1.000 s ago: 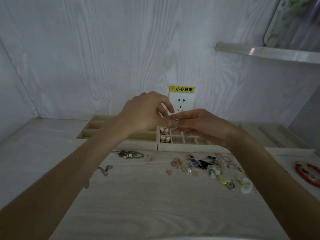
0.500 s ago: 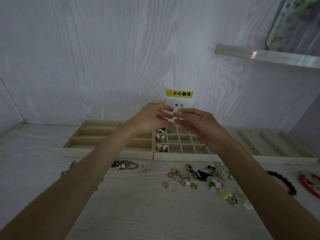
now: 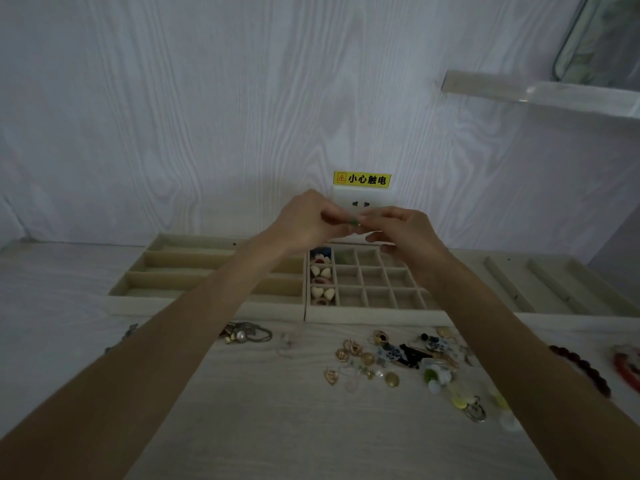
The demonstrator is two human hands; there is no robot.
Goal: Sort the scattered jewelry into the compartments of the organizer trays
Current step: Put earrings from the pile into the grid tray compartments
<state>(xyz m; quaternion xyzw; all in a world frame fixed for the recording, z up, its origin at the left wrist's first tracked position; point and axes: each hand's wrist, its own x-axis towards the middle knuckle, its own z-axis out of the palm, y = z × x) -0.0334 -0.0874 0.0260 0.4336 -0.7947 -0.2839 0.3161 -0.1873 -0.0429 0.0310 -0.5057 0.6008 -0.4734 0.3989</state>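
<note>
I see a pale wood-grain wall [image 3: 173,116] behind the light tabletop [image 3: 277,427], a socket [image 3: 360,202] under a yellow warning label [image 3: 362,179], a shelf [image 3: 540,95] upper right, dim light.

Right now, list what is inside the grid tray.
The grid tray holds heart-shaped and pink pieces in its left column, plus a green piece one column over. Most other cells look empty; hands hide the back-right cells.

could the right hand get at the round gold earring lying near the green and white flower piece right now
Probably not straight away: the right hand is pinching a small green piece together with the left hand. The round gold earring lies uncovered on the table.
</note>
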